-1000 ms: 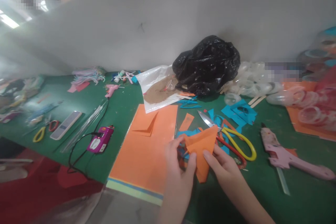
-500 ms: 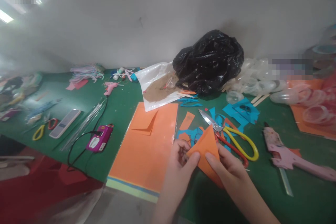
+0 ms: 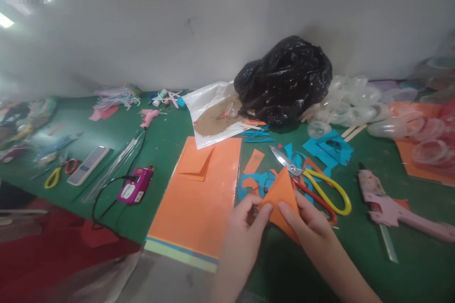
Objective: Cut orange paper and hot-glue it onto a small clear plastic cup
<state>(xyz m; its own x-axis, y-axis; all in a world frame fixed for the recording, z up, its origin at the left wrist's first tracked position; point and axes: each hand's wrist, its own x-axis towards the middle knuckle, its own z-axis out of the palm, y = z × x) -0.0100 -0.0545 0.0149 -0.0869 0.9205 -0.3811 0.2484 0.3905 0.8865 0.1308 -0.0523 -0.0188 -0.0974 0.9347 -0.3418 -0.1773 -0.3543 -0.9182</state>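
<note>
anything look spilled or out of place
Blue scraps lie strewn around the scissors, beyond the held orange paper: untidy. The brown, sandy-looking patch on the white sheet looks odd among paper, though not clearly spilled.

Orange paper (image 3: 282,190) looks matt, the black plastic bag (image 3: 286,80) glossy.

Scissors (image 3: 294,169), glue guns (image 3: 388,210) and coloured paper (image 3: 199,208) mark this as a craft workspace
</note>
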